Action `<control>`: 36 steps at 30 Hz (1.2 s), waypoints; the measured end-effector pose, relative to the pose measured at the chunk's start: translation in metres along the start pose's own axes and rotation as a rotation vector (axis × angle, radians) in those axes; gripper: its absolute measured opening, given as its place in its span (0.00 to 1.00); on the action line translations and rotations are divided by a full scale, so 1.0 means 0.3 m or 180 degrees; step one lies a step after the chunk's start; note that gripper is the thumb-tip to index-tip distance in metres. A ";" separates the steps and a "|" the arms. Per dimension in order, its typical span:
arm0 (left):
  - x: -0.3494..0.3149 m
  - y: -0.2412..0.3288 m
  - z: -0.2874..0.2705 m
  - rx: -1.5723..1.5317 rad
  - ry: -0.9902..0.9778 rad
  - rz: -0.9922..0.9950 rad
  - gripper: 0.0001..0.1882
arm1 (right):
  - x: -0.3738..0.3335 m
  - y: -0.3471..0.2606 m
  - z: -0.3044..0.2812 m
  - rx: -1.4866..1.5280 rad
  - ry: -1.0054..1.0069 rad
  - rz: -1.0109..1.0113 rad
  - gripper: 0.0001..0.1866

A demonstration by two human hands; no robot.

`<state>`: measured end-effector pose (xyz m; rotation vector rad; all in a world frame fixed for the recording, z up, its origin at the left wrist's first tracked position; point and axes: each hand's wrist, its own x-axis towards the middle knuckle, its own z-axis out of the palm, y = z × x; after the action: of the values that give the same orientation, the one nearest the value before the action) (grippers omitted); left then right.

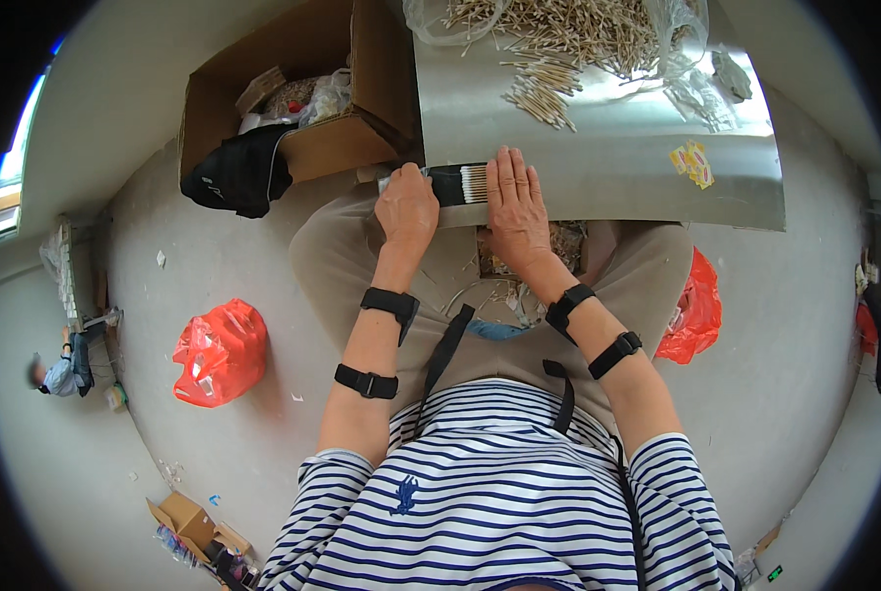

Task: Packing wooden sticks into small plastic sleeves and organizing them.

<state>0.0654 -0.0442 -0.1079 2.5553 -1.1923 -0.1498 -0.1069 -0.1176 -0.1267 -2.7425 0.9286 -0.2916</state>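
At the near edge of the metal-topped table point(598, 187), a black strip point(447, 185) lies flat. A short row of wooden-stick cotton swabs point(474, 184) sits side by side at its right end. My left hand point(408, 205) is closed at the strip's left end, knuckles up; a bit of clear or whitish material shows beside it, but what the fingers grip is hidden. My right hand point(519, 205) lies flat with fingers stretched out, its index finger along the row of swabs. Farther back, a big heap of loose cotton swabs point(588, 34) spreads over the table.
Small yellow-and-white packets point(693, 164) and crumpled clear plastic point(701, 98) lie on the table's right. An open cardboard box point(381, 79) with a black cloth point(238, 177) stands left. Red plastic bags point(221, 353) flank my legs. Another person point(64, 374) sits far left.
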 end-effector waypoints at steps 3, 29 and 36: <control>0.001 0.008 -0.018 0.0108 0.0011 0.0185 0.09 | 0.008 -0.017 0.000 -0.0040 -0.0068 0.0044 0.66; 0.024 0.031 -0.012 -0.0081 -0.0410 -0.0063 0.12 | 0.080 -0.167 0.073 -0.0441 -0.0198 -0.0159 0.61; 0.021 0.038 -0.019 -0.0331 -0.0454 -0.0199 0.13 | 0.086 -0.199 0.114 -0.0759 0.0165 -0.0175 0.55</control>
<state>0.0624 -0.0543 -0.0987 2.5269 -1.1227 -0.4038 -0.0438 -0.0821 -0.1399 -2.9948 0.9586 -0.2789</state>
